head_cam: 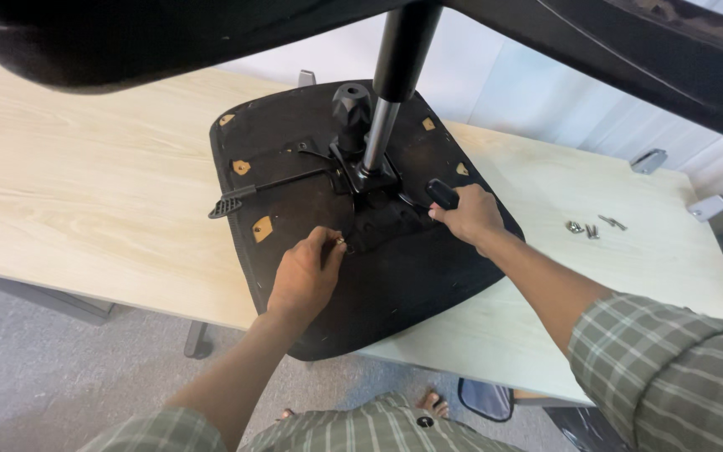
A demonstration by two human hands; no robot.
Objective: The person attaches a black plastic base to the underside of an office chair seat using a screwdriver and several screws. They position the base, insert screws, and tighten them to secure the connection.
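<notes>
My left hand (305, 276) pinches a small screw (340, 241); my right hand (469, 214) grips a lever (442, 193) on the stiff, heavy-looking seat (395, 285) mid-table (85, 184).

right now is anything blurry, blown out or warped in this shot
Head view: soft, even light with no harsh glare; the chair seat underside, left hand and right hand are sharp; the dark chair base legs across the top are close and blurred; the table edges bow from wide-angle distortion.

One head-worn view looks steeply down, close above the upturned chair seat (361, 251). It faces forward across the wooden table (85, 184) beneath that seat
</notes>
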